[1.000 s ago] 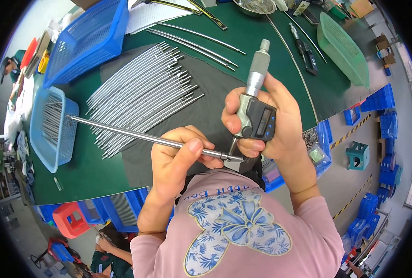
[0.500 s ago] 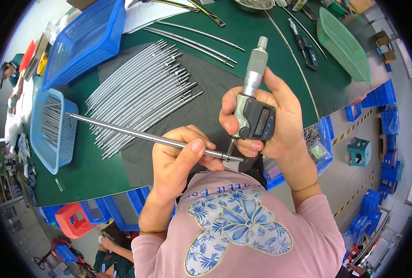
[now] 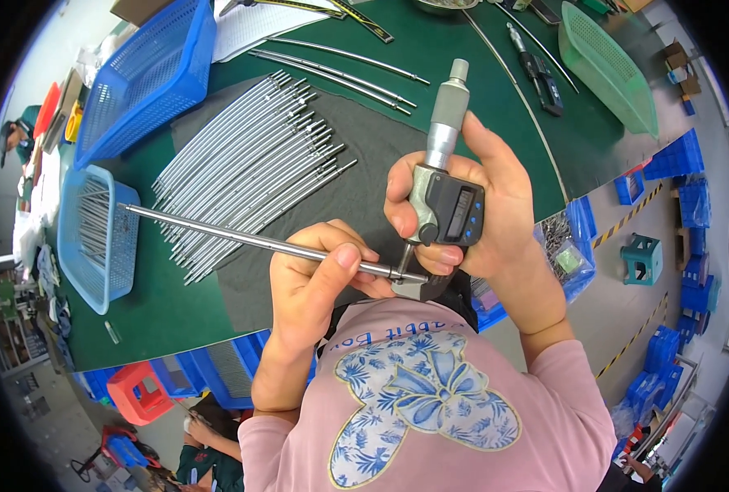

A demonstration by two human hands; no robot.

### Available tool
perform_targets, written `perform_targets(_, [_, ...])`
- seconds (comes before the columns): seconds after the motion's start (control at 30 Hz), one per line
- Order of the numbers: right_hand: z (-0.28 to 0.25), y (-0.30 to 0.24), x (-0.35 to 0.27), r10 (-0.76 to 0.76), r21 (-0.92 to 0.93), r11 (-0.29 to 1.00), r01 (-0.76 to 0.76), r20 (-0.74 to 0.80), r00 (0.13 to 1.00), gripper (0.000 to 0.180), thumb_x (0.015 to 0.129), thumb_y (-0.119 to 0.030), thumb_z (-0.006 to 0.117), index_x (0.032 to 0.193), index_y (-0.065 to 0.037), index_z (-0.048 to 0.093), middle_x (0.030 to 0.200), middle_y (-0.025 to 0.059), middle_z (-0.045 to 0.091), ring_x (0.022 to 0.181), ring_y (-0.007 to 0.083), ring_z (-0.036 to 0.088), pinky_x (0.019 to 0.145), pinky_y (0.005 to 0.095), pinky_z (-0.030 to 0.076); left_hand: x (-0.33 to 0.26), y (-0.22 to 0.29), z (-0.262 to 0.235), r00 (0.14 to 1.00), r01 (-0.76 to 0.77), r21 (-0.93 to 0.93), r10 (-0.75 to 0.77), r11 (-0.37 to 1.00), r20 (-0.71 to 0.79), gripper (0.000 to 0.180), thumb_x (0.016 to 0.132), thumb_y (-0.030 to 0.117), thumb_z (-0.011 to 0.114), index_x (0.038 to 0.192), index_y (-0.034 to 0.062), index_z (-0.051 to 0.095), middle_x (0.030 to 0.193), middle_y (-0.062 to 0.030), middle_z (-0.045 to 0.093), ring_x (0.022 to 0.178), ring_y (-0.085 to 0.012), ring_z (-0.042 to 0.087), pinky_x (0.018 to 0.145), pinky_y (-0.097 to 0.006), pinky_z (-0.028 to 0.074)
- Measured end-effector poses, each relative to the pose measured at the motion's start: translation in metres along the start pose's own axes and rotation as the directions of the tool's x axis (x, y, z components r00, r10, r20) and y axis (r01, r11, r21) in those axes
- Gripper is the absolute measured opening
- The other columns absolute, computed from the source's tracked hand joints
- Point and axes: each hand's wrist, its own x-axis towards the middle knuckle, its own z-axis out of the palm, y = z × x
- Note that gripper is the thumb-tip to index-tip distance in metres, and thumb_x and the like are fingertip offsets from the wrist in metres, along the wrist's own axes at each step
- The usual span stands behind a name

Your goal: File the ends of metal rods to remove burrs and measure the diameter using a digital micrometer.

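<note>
Risk of a false reading, judged likely: long steel rod (image 3: 241, 238) pinched in left hand (image 3: 315, 283) above counter's (image 3: 159, 312) near edge, tip between micrometer (image 3: 442, 197) anvils, right hand (image 3: 487, 213) wrapped round it, free end sagging.

Bright, even overhead light — soft shadows, sharp centre, strong fisheye bending toward a black rim

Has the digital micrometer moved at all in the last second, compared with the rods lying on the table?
No. The micrometer sits at the same spot beside the rod pile, in the right hand.
</note>
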Motion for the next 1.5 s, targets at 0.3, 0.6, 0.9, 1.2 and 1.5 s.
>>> perform_targets(0.3, [-0.0031,0.0028,0.0022,0.005,-0.035,0.999,-0.004,0.037,0.999,0.077,0.084,-0.064,0.027,0.09,0.008,0.053,0.071,0.0184,0.058,0.036,0.0167,0.044,0.032,0.0238,0.038,-0.0009,-0.0033,-0.0015,1.0,0.0,0.052,0.0,0.999,-0.005,0.022,0.087,0.013,0.051,0.078,-0.0066,0.053,0.076,-0.0138,0.053,0.06,-0.0204,0.061,0.055,-0.028,0.053])
perform_targets(0.6, [-0.0022,0.004,0.0009,-0.009,-0.099,0.995,0.008,-0.003,1.0,0.077,0.085,-0.063,0.027,0.092,0.009,0.053,0.074,0.0174,0.058,0.037,0.0167,0.045,0.034,0.0238,0.04,-0.0013,-0.005,-0.0054,0.999,-0.021,0.085,0.024,0.996,-0.036,0.02,0.085,0.012,0.05,0.078,-0.0066,0.053,0.075,-0.0146,0.053,0.059,-0.0186,0.059,0.053,-0.027,0.052])
perform_targets(0.9, [-0.0007,0.0044,0.0001,-0.003,-0.054,0.999,0.002,-0.011,1.0,0.073,0.089,-0.057,0.021,0.093,0.009,0.053,0.072,0.0174,0.057,0.035,0.0161,0.045,0.032,0.025,0.039,-0.0022,0.0007,-0.0003,1.0,-0.015,0.123,0.017,0.992,-0.015,0.023,0.086,0.016,0.048,0.08,-0.0063,0.049,0.074,-0.014,0.047,0.059,-0.0167,0.05,0.052,-0.028,0.052])
perform_targets(1.2, [-0.0053,0.0075,-0.0003,-0.008,-0.002,1.0,0.008,0.05,0.999,0.073,0.087,-0.059,0.026,0.092,0.008,0.053,0.072,0.0182,0.058,0.036,0.0168,0.046,0.033,0.0242,0.04,-0.0046,-0.0028,-0.0034,0.999,-0.022,0.114,0.027,0.993,-0.04,0.022,0.084,0.015,0.052,0.077,-0.0058,0.054,0.076,-0.0146,0.054,0.06,-0.0146,0.055,0.054,-0.024,0.046])
perform_targets(1.5, [-0.0073,0.0087,0.0006,-0.005,0.004,1.0,0.004,0.057,0.998,0.072,0.087,-0.059,0.029,0.093,0.008,0.054,0.073,0.0182,0.058,0.037,0.0168,0.047,0.033,0.0239,0.04,-0.0039,0.0011,-0.0003,0.998,-0.018,0.117,0.024,0.993,-0.05,0.023,0.084,0.016,0.052,0.076,-0.0064,0.053,0.073,-0.0153,0.053,0.058,-0.0175,0.056,0.054,-0.028,0.05])
